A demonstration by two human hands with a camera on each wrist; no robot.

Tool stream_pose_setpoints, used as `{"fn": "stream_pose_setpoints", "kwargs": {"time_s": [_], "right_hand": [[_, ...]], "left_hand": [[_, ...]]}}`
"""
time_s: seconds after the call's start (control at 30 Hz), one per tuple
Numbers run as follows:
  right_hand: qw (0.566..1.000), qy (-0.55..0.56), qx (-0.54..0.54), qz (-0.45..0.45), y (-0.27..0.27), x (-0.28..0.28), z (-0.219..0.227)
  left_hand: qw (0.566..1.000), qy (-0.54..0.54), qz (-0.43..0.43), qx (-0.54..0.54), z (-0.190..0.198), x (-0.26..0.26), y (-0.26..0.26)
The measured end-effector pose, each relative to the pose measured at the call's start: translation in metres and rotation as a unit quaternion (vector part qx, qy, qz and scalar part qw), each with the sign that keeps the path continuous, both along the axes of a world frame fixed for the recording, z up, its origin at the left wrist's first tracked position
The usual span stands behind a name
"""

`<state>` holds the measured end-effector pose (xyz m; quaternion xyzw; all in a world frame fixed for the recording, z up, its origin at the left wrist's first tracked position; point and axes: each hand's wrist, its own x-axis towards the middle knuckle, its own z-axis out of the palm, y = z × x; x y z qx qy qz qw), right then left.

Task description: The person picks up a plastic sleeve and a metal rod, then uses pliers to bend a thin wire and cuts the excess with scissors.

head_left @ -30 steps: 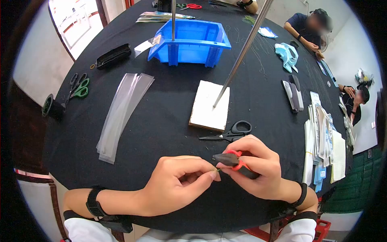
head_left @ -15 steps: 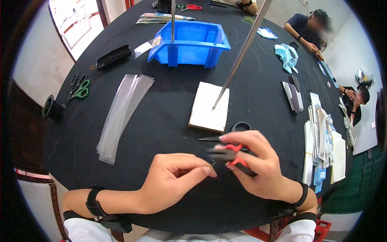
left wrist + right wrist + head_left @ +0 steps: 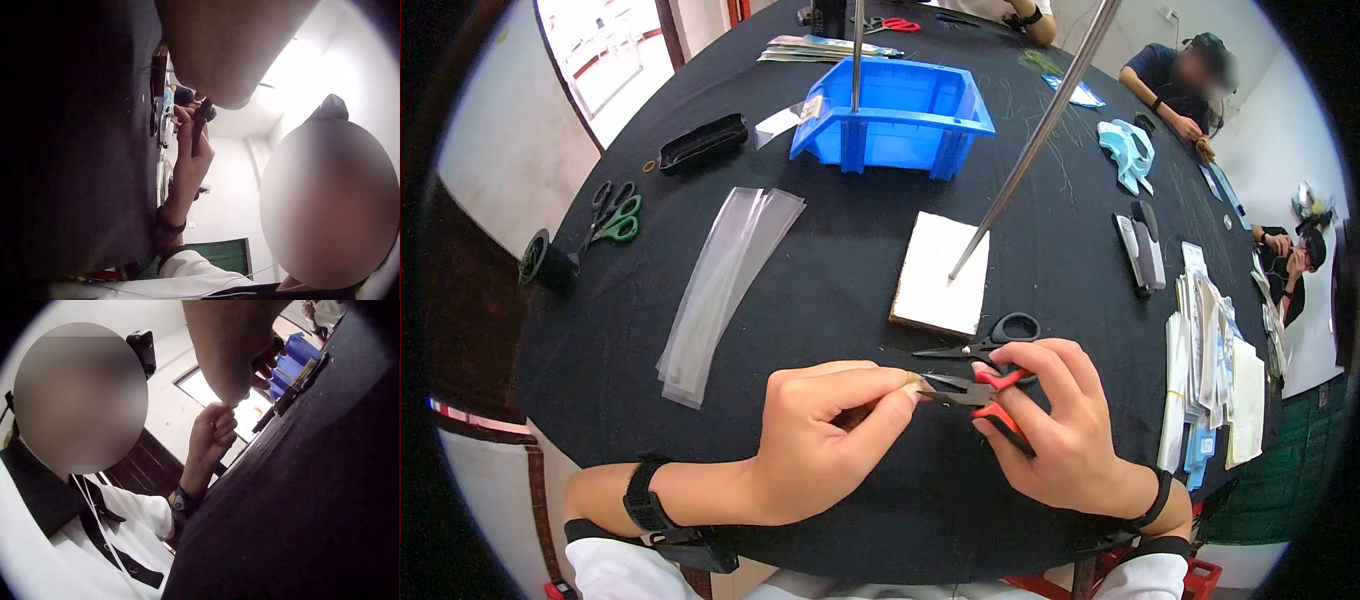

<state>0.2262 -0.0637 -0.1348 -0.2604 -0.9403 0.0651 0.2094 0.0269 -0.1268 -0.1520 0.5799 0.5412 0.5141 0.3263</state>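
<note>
My left hand [image 3: 825, 435] pinches a tiny, thin yellowish-green strand [image 3: 914, 384] between thumb and forefinger; most of it is hidden by the fingertips. In my right hand [image 3: 1065, 425] I hold pliers [image 3: 972, 393] with red handles and dark metal jaws. The jaws are spread, and their tips reach the left fingertips on either side of the strand. Just beyond the right hand lie black scissors [image 3: 1017, 327], partly covered by its fingers. The left wrist view shows the right hand around the pliers from the side; the right wrist view shows the left hand [image 3: 215, 431] with curled fingers.
A white block [image 3: 930, 265] with an upright metal rod [image 3: 1040, 140] stands ahead of my hands. Behind it sits a blue bin [image 3: 900, 140]. Clear plastic sleeves [image 3: 720, 300] lie left; a stapler [image 3: 1140, 250] and paper packets [image 3: 1200, 340] lie right. Other people sit across the table.
First both hands met at the strand with the pliers tucked in the right palm. The right hand then drew back, and now it has brought the pliers, jaws apart, to the left fingertips.
</note>
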Motion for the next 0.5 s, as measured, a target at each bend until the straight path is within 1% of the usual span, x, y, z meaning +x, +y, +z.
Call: {"fn": "stream_pose_setpoints", "kwargs": {"time_s": [0.23, 0.4, 0.5], "right_hand": [[1.000, 0.004, -0.014, 0.008, -0.0009, 0.0019, -0.0031], [1.000, 0.025, -0.015, -0.010, -0.0006, 0.0004, -0.0034], [0.999, 0.023, -0.022, -0.014, -0.0008, 0.0002, -0.0028]], "left_hand": [[1.000, 0.006, -0.006, 0.013, 0.0004, 0.0002, 0.0005], [1.000, 0.006, -0.008, 0.020, 0.0001, -0.0010, 0.0010], [0.998, 0.033, -0.009, 0.053, -0.0003, -0.0019, 0.0025]]}}
